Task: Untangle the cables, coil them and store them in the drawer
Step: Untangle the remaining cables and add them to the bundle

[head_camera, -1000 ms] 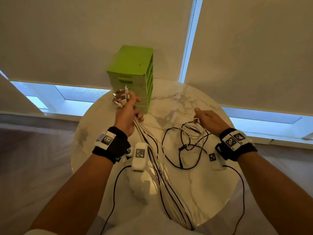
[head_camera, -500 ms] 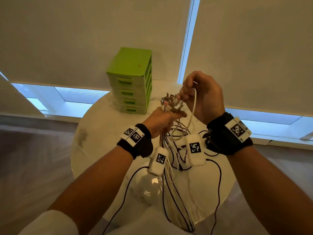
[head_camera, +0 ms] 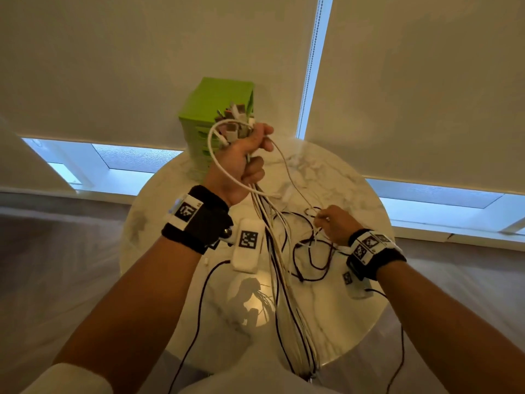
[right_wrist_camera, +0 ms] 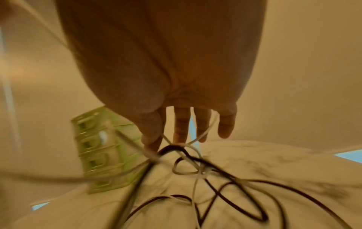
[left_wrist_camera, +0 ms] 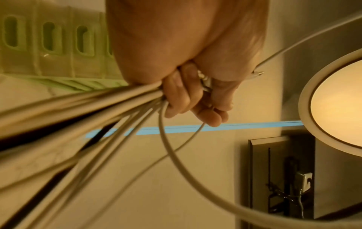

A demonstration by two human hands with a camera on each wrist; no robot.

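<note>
The left hand (head_camera: 241, 157) is gripping a bundle of cables (head_camera: 272, 228) in a closed fist, plug ends sticking up past the thumb, raised in front of the green drawer unit (head_camera: 218, 100) at the far side of the round table (head_camera: 355, 200). The strands are hanging down toward the near edge. The right hand (head_camera: 336, 223) is reaching low on the right into the loose tangle (head_camera: 309, 251) lying on the table, fingers extended and spread, a thin white strand crossing them; I cannot tell whether it is pinching one. To do this well, it is probably best to follow one strand, lift it clear of the dark loops, and avoid tugging knots tighter.
</note>
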